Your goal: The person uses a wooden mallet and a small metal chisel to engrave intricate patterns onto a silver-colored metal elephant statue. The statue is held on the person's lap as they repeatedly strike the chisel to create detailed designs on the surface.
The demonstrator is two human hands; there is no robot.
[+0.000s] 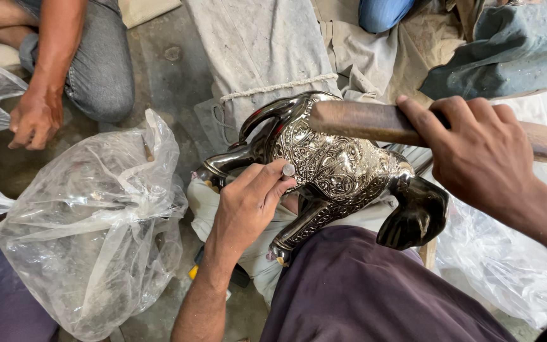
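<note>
In the head view, the left hand (pixel 245 206) pinches a small metal punch (pixel 288 170) against the silvery elephant figure (pixel 337 171) lying across the lap; the right hand (pixel 482 152) grips a wooden mallet (pixel 375 123) above it. The punch probably needs holding steady and square for a clean strike; a clear plastic bag (pixel 96 221) lies beside.

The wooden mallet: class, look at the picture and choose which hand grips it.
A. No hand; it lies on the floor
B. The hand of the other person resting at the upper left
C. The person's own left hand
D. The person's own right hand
D: the right hand wraps its fingers round the wooden mallet above the ornate metal elephant figure.
</note>
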